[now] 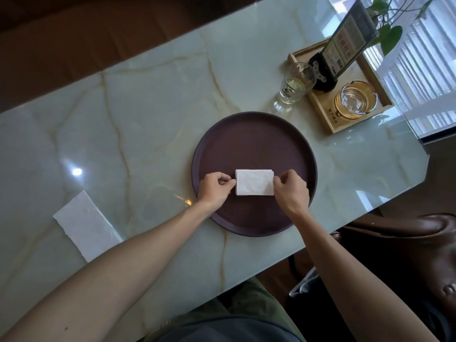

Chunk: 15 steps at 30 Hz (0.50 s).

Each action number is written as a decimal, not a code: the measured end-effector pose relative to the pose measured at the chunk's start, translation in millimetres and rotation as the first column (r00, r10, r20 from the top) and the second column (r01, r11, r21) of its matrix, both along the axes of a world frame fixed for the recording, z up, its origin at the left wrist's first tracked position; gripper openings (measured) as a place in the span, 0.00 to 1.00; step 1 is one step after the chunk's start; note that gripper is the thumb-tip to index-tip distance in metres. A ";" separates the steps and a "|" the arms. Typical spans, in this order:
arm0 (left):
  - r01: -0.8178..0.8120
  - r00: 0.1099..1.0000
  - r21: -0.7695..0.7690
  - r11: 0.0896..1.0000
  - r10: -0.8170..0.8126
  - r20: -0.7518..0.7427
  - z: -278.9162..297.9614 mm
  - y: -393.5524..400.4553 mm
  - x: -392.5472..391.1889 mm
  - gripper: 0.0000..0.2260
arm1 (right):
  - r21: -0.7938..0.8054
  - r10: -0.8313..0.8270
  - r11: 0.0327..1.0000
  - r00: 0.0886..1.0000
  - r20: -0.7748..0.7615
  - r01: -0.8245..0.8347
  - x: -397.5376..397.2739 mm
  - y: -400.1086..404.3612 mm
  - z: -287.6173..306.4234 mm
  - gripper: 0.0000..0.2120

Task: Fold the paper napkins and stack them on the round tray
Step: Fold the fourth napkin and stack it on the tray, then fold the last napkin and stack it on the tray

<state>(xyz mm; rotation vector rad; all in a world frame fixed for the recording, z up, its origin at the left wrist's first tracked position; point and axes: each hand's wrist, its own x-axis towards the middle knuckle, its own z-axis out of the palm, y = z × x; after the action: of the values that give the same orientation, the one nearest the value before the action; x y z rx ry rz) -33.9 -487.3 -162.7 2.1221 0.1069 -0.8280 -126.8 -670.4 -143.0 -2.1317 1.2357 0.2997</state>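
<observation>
Item 1, unfolded white paper napkin (85, 224): flat on the pale green marbled worktop (148, 95), well to the left of the left fingers and nearer the person than they are; long axis slanted. The left hand is the closer one, so the next pick-up probably falls to it.

Item 2, left hand (214, 190): knuckles up, forearm angled in from the lower left, fingers (225, 180) curled and pinching the left short edge of item 4.

Item 3, right hand (291, 187): fingers (283, 177) curled, nipping the right short edge.

Item 4, folded white napkin stack (255, 182): directly between both sets of fingers, long axis left to right, resting on the near half of the dark brown round tray (254, 139).

Item 5, beyond the fingers to the right: clear drinking glass (297, 83), square wooden tray (345, 125).
</observation>
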 end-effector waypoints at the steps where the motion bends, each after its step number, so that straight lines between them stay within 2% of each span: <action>1: -0.011 1.000 -0.015 1.000 0.011 0.004 3.3 5.2 2.9 0.04 | -0.041 0.012 0.999 1.000 0.008 -0.012 3.5 0.2 5.1 0.10; 4: -0.061 0.998 -0.032 0.998 0.062 0.014 15.0 27.1 16.9 0.05 | -0.099 0.073 0.993 0.992 0.098 -0.064 21.7 8.3 23.2 0.08; 8: -0.162 0.986 -0.011 0.987 0.163 0.043 36.2 72.0 41.1 0.07 | -0.055 0.223 0.975 0.944 0.243 -0.216 57.9 40.7 50.3 0.06; 12: -0.259 0.960 0.002 0.966 0.258 0.109 60.5 129.1 61.0 0.12 | 0.001 0.410 0.906 0.875 0.256 -0.424 99.5 95.0 70.3 0.07; 15: -0.375 0.920 -0.019 0.927 0.374 0.118 79.1 178.7 67.5 0.16 | 0.057 0.515 0.838 0.821 0.247 -0.542 122.7 142.9 76.7 0.17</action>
<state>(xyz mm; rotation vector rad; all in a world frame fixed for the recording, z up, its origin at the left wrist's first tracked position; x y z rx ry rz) 33.6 -308.6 -83.6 2.0578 0.4381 -0.4725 -4.1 -527.5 -66.3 -2.2907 0.4588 0.3503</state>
